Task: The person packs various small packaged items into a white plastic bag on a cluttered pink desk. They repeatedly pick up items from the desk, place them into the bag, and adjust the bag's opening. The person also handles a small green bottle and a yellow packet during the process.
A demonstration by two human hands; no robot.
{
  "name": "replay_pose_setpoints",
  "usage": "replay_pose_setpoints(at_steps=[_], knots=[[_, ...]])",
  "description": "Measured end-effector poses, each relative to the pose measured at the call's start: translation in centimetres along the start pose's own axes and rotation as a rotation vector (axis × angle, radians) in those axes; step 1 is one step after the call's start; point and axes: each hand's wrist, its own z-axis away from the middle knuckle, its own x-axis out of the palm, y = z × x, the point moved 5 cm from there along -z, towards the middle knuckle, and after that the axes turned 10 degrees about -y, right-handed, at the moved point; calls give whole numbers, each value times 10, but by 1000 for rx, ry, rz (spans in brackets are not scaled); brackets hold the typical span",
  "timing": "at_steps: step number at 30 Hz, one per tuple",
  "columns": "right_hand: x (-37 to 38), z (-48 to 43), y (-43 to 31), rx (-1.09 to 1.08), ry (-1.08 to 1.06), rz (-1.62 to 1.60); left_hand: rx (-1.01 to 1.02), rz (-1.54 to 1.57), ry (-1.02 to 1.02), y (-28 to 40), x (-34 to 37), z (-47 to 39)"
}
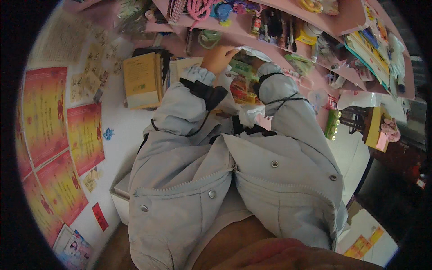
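Note:
My left hand (218, 59) reaches out of a grey jacket cuff at the top centre, its fingers curled at the rim of a white plastic bag (251, 113). The bag's rim stands up between my two cuffs and its mouth is spread. Inside lie a green packet (241, 67) and red and yellow packets (243, 90), too small to name. My right hand is hidden beyond its grey cuff, on the right side of the bag. Dark straps and cords run around both sleeves.
Beyond the bag, a pink shelf (233, 25) holds pink rope (199, 8), pens, bottles and a yellow box (306, 36). Brown-covered books (141, 79) stand to the left, by a wall with red and yellow certificates (45, 104). At right are a green pack (332, 125) and upright folders (366, 59).

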Motion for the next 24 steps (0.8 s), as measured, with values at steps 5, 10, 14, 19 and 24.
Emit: replay_pose_setpoints(at_steps=[5, 10, 14, 19, 24], knots=[[-51, 84, -17, -259, 102, -407, 44, 24, 93, -4, -1, -2], [-86, 230, 25, -286, -13, -489, 35, -99, 138, -3, -2, -3], [-81, 326, 133, 214, 190, -361, -113, -105, 85, 7, -3, 1], [-38, 426, 233, 761, 291, -114, 410, -496, 253, 80, 10, 5], [-20, 481, 291, 874, 679, 72, 367, -222, -312, 96, 33, 8]])
